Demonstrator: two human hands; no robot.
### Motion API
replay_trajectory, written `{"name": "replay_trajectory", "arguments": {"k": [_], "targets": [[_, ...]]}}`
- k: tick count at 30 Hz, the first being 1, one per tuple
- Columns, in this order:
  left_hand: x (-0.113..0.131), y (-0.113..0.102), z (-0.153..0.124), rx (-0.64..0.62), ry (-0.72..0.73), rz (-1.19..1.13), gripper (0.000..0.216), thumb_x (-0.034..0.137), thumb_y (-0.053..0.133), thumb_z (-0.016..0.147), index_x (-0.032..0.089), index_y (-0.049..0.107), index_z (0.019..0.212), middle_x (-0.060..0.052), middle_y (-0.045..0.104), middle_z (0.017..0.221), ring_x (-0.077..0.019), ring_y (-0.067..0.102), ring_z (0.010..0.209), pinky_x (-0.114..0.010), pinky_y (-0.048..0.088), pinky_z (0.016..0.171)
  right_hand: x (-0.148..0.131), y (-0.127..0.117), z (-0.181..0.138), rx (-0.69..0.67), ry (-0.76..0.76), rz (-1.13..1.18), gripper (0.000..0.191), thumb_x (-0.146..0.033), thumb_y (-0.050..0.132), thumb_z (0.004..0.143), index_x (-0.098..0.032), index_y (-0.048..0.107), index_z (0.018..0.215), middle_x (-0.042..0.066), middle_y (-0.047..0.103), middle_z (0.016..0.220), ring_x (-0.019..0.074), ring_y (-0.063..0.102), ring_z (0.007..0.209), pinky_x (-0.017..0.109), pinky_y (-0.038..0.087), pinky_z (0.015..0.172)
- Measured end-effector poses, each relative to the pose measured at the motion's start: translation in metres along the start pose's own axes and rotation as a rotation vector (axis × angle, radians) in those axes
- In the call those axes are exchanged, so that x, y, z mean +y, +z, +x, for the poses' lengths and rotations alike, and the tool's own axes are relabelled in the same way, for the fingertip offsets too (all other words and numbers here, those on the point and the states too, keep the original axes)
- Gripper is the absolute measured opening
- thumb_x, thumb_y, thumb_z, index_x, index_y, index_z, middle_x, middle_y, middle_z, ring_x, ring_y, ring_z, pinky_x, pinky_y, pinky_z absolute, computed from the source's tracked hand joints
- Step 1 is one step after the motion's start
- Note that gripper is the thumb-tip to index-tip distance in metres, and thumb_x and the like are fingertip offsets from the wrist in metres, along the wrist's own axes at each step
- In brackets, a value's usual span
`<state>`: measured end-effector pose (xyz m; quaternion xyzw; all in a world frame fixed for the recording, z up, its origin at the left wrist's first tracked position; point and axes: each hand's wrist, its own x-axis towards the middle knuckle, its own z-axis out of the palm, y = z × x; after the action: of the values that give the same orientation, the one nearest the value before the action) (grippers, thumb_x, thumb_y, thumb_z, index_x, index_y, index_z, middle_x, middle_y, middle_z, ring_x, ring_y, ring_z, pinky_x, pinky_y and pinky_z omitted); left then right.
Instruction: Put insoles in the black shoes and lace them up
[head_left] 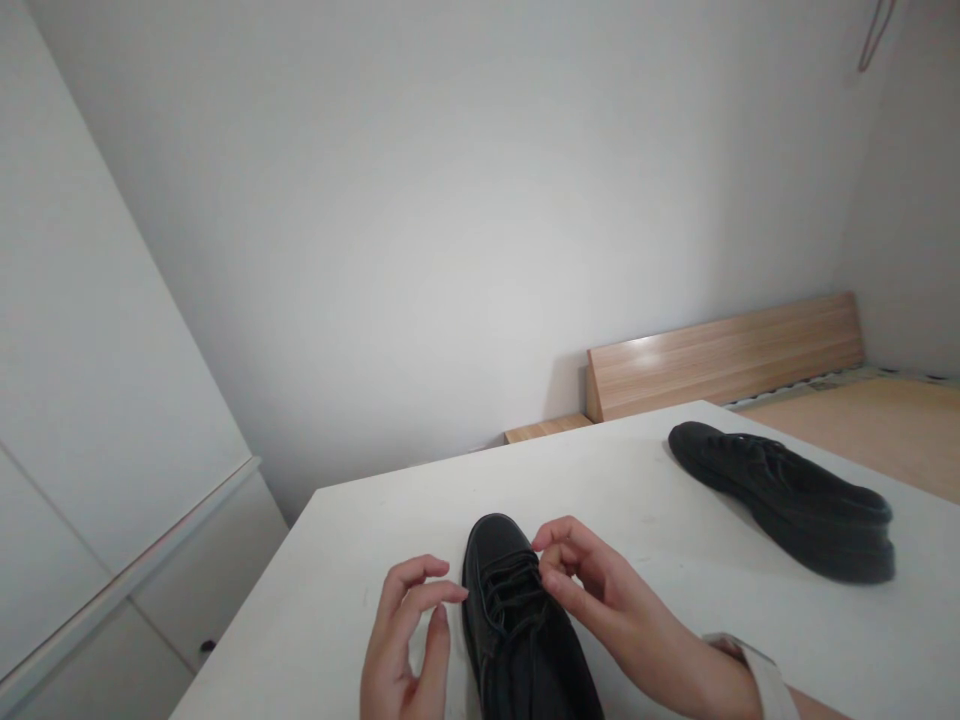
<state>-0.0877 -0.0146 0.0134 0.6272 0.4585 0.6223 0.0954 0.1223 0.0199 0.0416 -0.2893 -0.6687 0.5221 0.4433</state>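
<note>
A white bench [600, 475] fills the lower part of the view, its far corners showing left and right of centre. Behind it rises a plain pale wall [450, 250]. A white cupboard [112, 320] stands along the left side, with a small dark knob [208, 646] low on its front. Beyond the bench on the right are a wooden headboard [727, 355] and a tan bed base [870, 420], with a low wooden top [547, 428] beside the headboard. A thin loop of cord [874, 40] hangs at the upper right.

A black lace-up shoe [499, 545] rests on the bench at the near edge of view, toe pointing away, between the hands. Its mate, a second black shoe [780, 490], sits well apart on the right of the bench.

The left hand [405, 640] has its thumb and fingers apart, fingertips at the shoe's left side; whether they touch is unclear. The right hand [611, 600], with a pale band [772, 680] at the wrist, has curled fingers right beside the laces [514, 585]; I cannot tell whether they pinch a lace.
</note>
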Motion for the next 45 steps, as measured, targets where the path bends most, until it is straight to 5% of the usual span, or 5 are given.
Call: {"name": "replay_trajectory", "arguments": {"k": [5, 16, 23, 34, 45], "targets": [[-0.002, -0.002, 0.001, -0.234, 0.09, 0.024, 0.015, 0.015, 0.054, 0.089, 0.023, 0.066, 0.092, -0.005, 0.064, 0.092, -0.0204, 0.062, 0.088, -0.028, 0.05, 0.078, -0.001, -0.006, -0.001, -0.083, -0.024, 0.035, 0.03, -0.04, 0.062, 0.089, -0.024, 0.054, 0.113, 0.003, 0.053, 0.098, 0.0206, 0.047, 0.096, 0.036, 0.035, 0.087], [-0.002, -0.003, 0.006, -0.327, 0.249, 0.143, 0.014, 0.009, 0.057, 0.085, 0.021, 0.063, 0.085, -0.002, 0.064, 0.083, -0.0164, 0.063, 0.079, -0.024, 0.051, 0.072, 0.001, -0.004, 0.003, 0.076, -0.092, -0.135, 0.015, -0.033, 0.054, 0.093, -0.022, 0.056, 0.102, 0.003, 0.056, 0.094, 0.02, 0.051, 0.092, 0.036, 0.039, 0.086], [0.006, 0.01, -0.002, -0.162, 0.011, 0.013, 0.014, 0.022, 0.05, 0.09, 0.023, 0.062, 0.083, -0.001, 0.064, 0.082, -0.0171, 0.061, 0.079, -0.025, 0.047, 0.075, 0.0, 0.001, 0.0, 0.161, -0.132, -0.143, 0.014, -0.032, 0.047, 0.097, -0.023, 0.051, 0.106, 0.001, 0.054, 0.089, 0.0159, 0.053, 0.079, 0.03, 0.044, 0.073], [0.004, 0.009, 0.005, -0.245, -0.476, -0.524, 0.037, 0.05, 0.071, 0.08, 0.023, 0.054, 0.097, 0.002, 0.058, 0.075, -0.0126, 0.052, 0.07, -0.024, 0.04, 0.066, 0.003, -0.007, -0.001, 0.31, -0.16, -0.485, 0.012, -0.033, 0.055, 0.093, -0.023, 0.058, 0.099, 0.001, 0.057, 0.08, 0.0163, 0.05, 0.068, 0.029, 0.042, 0.062], [0.01, 0.005, 0.014, -0.092, -0.514, -0.583, 0.036, 0.039, 0.078, 0.076, 0.022, 0.051, 0.093, 0.002, 0.063, 0.081, -0.0116, 0.063, 0.061, -0.027, 0.053, 0.066, -0.004, -0.004, -0.007, 0.124, -0.182, -0.411, 0.009, -0.027, 0.052, 0.095, -0.021, 0.059, 0.097, 0.002, 0.058, 0.082, 0.0169, 0.053, 0.078, 0.031, 0.043, 0.073]]}}
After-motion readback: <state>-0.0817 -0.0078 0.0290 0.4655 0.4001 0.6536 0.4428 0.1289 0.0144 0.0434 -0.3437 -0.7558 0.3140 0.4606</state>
